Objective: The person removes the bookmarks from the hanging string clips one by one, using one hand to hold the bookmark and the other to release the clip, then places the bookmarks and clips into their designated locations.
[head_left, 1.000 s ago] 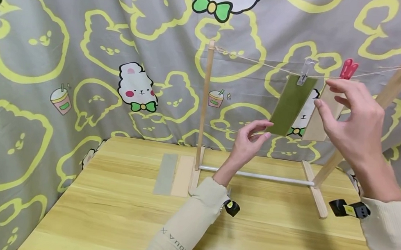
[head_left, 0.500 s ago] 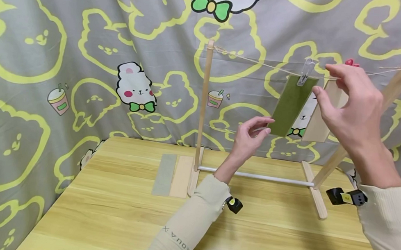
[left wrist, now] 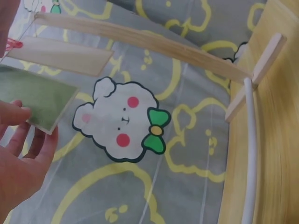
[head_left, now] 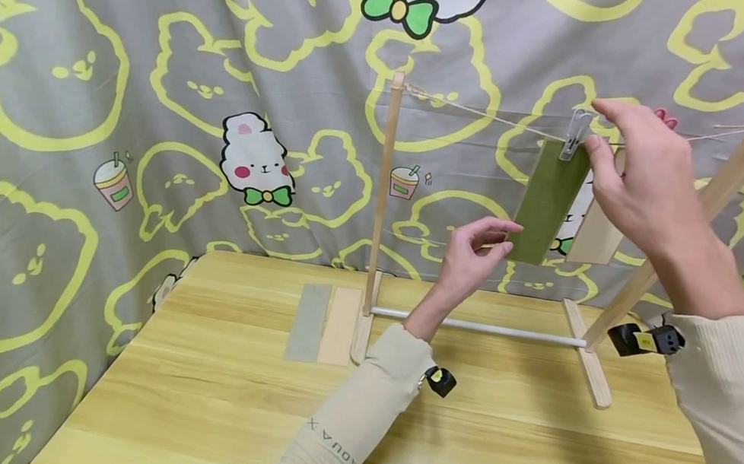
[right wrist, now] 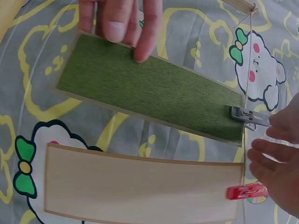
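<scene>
— Green strip [head_left: 547, 203], where is it hanging?

— From the string [head_left: 482, 112] of the wooden rack [head_left: 380, 210], under a clear clip [head_left: 575, 133]. Beside it hangs a tan strip [head_left: 595, 234], held by a red clip [right wrist: 246, 192].

— What is the left hand [head_left: 473, 255] doing?

— Its fingers are loosely bent and touch the green strip's lower corner; the right wrist view shows the fingertips lying on its face. I cannot tell whether it truly pinches it.

— And the right hand [head_left: 639, 182]?

— Raised at the clear clip, fingertips just beside it, fingers relaxed and gripping nothing.

— Anything on the table [head_left: 492, 445]?

— A gray strip [head_left: 308, 322] and a pale strip [head_left: 340, 325] lie flat, side by side and touching, next to the rack's left foot.
</scene>
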`<state>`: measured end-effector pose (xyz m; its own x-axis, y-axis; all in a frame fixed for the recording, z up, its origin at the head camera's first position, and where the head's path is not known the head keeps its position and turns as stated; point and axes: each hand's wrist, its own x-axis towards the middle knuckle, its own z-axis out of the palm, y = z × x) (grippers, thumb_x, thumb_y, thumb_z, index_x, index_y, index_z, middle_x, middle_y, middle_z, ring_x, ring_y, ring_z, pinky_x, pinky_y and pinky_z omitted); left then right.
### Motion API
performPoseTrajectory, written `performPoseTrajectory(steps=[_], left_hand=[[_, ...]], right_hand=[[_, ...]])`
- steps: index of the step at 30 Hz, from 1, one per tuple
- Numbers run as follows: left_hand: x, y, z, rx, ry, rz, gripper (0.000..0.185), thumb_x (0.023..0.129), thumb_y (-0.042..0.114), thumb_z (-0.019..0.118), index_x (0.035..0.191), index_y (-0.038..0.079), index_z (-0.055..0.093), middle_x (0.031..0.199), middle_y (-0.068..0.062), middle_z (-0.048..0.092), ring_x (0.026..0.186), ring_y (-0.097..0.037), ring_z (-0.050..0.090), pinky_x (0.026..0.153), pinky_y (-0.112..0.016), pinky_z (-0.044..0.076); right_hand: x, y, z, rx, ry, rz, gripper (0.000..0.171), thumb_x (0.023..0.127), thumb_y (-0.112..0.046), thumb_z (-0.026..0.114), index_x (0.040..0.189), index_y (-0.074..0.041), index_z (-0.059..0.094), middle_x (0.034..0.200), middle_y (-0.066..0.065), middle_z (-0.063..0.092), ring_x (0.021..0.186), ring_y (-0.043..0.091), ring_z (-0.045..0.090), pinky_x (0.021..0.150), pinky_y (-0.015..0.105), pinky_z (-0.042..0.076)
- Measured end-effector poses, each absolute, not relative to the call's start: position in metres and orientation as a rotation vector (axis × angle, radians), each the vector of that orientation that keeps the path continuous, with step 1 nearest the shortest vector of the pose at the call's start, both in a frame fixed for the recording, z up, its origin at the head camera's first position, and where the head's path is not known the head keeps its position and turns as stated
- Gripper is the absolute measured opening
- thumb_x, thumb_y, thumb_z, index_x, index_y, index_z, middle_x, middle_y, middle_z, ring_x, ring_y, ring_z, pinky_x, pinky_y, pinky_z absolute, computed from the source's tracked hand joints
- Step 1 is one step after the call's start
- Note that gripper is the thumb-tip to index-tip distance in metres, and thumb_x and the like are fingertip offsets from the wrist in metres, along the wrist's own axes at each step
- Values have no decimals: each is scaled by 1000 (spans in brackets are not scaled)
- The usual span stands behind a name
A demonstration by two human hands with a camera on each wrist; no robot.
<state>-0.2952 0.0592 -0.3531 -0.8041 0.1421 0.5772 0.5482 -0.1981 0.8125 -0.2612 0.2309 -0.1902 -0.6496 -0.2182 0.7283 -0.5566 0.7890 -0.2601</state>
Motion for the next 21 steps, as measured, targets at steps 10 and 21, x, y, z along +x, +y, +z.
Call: performPoseTrajectory(steps=[10, 21], left_hand=[[-292, 60, -353, -788, -1780, -2025, 27, 89, -20, 64, 110, -6, 73, 112, -17, 74, 98, -16, 71, 78, -26, 60], [-291, 62, -353, -728, -1748, -2024, 28, 85, -22, 67, 106, -6, 75, 106, -18, 75, 90, -5, 67, 78, -37, 62]], right_hand=[[-270, 228, -178, 627, -2335, 522, 40, 108, -8, 43, 143, 7, 53, 132, 33, 59, 102, 48, 59, 87, 59, 42], [-275, 228, -171, 562, -2397, 533, 42, 109, -15, 40, 140, 9, 56, 132, 32, 61, 109, 51, 60, 96, 65, 43]])
